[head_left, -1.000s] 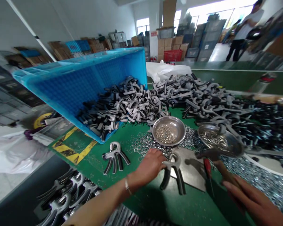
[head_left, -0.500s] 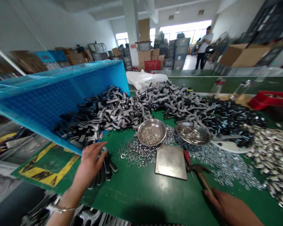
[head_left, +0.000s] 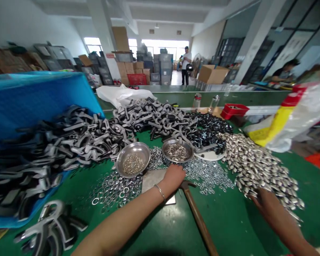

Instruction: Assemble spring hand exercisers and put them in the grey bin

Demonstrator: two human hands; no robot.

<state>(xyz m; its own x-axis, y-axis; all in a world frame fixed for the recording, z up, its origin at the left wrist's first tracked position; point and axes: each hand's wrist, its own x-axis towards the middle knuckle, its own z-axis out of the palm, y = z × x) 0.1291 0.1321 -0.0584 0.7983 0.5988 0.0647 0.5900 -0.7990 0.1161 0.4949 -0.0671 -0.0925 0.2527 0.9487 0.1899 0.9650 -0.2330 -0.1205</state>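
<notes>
The hammer (head_left: 197, 215) has been let go and lies on the green table (head_left: 229, 227) — the right hand (head_left: 267, 201) now touches the silvery heap (head_left: 258, 160), the left hand (head_left: 175, 175) is beside the pin bowl (head_left: 190, 149) — so work seems turned to small parts, though hidden fingers mean I can't tell either grip.

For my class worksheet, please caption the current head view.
Left hand beside a metal bowl, right hand at piled silver parts, hammer between.
</notes>
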